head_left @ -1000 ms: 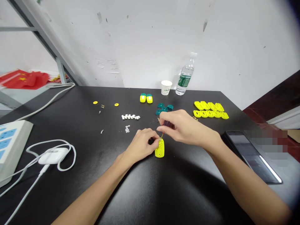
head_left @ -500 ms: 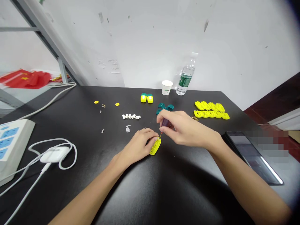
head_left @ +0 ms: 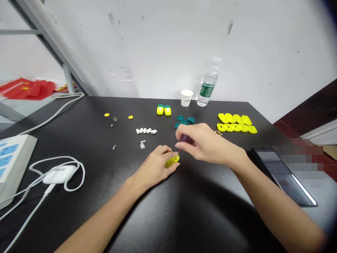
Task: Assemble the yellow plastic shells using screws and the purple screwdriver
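Tilted over further since the earlier frames, the yellow plastic casing is gripped in the left hand, just above the black surface. A purple-handled screwdriver is pinched in the right hand, its thin tip set at the casing's edge. Both hands are held close together.

The plastic shell is neon yellow, the plastic pieces teal.

Left hand low, fingers curled; right hand pinching above.
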`<state>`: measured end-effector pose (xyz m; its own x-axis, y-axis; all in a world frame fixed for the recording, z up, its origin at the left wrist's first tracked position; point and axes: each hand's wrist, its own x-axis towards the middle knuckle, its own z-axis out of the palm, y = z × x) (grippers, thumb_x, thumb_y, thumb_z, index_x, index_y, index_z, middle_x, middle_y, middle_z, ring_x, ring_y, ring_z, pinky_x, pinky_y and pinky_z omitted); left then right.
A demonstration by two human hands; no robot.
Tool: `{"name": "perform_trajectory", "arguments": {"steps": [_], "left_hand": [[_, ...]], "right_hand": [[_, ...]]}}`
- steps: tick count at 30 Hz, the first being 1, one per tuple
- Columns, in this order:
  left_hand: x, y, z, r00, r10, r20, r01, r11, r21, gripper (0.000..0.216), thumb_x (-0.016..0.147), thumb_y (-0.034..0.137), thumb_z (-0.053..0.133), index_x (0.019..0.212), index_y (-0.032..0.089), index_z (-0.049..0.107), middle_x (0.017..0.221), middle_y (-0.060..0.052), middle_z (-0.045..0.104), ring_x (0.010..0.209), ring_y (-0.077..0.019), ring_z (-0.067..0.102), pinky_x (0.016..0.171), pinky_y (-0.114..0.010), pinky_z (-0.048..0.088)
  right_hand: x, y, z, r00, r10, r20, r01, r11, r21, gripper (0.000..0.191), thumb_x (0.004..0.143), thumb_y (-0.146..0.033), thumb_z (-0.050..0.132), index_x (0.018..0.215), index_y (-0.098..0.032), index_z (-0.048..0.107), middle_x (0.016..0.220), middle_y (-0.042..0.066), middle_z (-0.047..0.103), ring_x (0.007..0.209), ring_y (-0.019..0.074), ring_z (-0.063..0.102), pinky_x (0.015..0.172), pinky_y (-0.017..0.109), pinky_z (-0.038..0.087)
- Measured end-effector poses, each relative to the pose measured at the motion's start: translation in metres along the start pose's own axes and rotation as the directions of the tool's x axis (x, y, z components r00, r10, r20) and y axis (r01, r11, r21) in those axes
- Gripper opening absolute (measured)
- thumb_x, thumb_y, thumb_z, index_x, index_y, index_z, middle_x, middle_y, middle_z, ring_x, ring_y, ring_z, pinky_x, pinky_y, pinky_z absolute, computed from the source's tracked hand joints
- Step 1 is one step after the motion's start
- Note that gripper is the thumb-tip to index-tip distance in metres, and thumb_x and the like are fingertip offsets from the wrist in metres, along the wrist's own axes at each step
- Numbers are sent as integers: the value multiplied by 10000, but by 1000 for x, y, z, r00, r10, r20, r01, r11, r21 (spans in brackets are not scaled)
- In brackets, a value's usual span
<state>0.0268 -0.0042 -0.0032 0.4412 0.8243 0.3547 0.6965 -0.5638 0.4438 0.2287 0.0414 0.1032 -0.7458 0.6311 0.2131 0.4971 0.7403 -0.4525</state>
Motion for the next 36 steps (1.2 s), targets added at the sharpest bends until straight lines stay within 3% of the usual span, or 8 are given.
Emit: {"name": "perform_trajectory", "arguments": {"steps": [5,10,15,21,27,30,33,36], "left_hand": [[0,1,-1,999,44,-7,-44,999,-6,181,883,229,666,1044,168,721,991,-72,662,876,-207,609,794,-364,552],[1,-1,-2,999,48,-7,-48,999,-16,182,889,234,667,1049,173,731,1004,-73,667,875,-202,606,788,-360,552],[1,-3,-1,999,46,-5,-46,999,-18,207,898,239,662,1079,163,725,1021,-74,664,895,-203,602,810,-363,549],[1,-4,-1,998,59,2,-59,998,-5,217,900,239,659,1092,159,720,1040,-79,662,907,-210,602,813,-361,542],[2,-3,-2,998,49,28,-48,998,-33,163,912,232,635,1037,183,728,1054,-70,660,906,-206,587,814,-359,538],[2,-2,-3,998,51,19,-51,998,-33,188,916,238,630,1073,181,717,1071,-74,661,928,-212,591,822,-363,542],[2,-2,-3,999,51,15,-50,998,-23,191,915,238,632,1074,176,716,1059,-73,666,921,-212,594,824,-369,546],[2,-2,-2,999,49,16,-49,999,-14,187,915,239,634,1069,174,718,1043,-69,668,888,-205,589,813,-371,548]], "right_hand": [[0,-1,1,1000,6,-14,-6,1000,12,25,906,-210,542,928,-207,533,794,-25,605,677,114,513,616,254,366],[-2,0,-2,999,-1,42,-2,998,59,234,914,-145,498,1138,-200,540,895,9,648,771,134,571,679,258,403],[-1,3,-2,1000,5,-26,-6,999,-33,25,933,-218,547,941,-210,524,714,-35,578,635,114,489,607,255,339],[0,1,0,998,49,-30,-52,989,-136,268,957,-357,537,754,-212,437,620,-48,483,567,107,384,573,267,288],[-4,-2,0,1000,-6,4,6,1000,-1,85,924,-202,504,1005,-207,479,959,18,575,746,127,505,647,260,369],[-3,0,2,1000,-20,16,20,999,42,145,923,-145,479,1054,-206,476,951,7,585,778,125,526,683,254,387],[1,1,3,999,-40,-16,39,999,-32,26,947,-205,502,972,-206,500,869,-8,593,730,126,507,658,262,360],[2,0,3,1000,-16,-20,13,992,-129,193,982,-317,485,826,-203,482,743,-15,577,648,130,481,610,276,313]]}}
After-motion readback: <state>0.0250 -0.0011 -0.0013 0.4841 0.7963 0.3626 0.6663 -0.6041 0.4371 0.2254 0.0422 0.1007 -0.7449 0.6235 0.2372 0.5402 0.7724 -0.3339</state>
